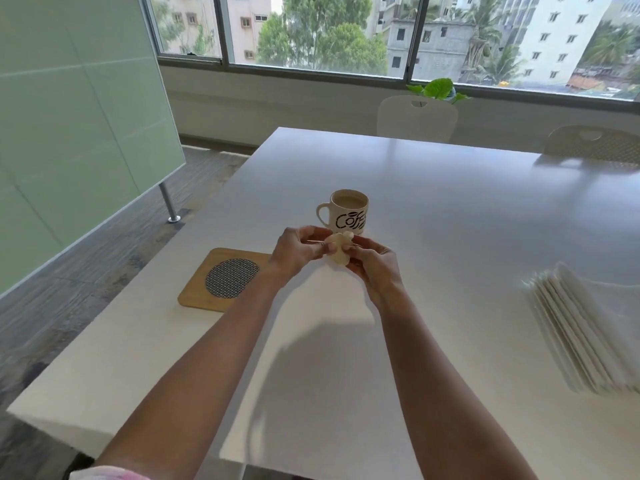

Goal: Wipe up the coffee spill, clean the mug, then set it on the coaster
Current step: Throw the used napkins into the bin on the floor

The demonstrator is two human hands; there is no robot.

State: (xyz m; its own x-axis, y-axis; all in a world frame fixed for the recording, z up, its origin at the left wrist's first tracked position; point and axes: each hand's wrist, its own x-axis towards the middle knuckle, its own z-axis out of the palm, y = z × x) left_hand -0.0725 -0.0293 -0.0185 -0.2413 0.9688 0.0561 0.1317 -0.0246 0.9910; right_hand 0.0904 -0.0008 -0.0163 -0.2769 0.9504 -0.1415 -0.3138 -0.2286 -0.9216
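I see my left hand [298, 252] and right hand [374, 268], each grip pinching the crumpled napkin [338, 251] over the table [450, 237]; the coffee mug [346, 216], full, stands just behind; the wooden coaster [225, 278] lies left, apart

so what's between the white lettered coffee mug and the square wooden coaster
In the head view, the left hand, pinching a crumpled beige tissue, is over that stretch; otherwise bare white table.

One mug [348, 213], one coaster [221, 278], one crumpled tissue [341, 252], one napkin stack [585, 334], one table [450, 237], one plant [438, 88]. Two hands: left hand [298, 252], right hand [374, 268]. Two chairs: plain chair [417, 121], mesh chair [595, 145].
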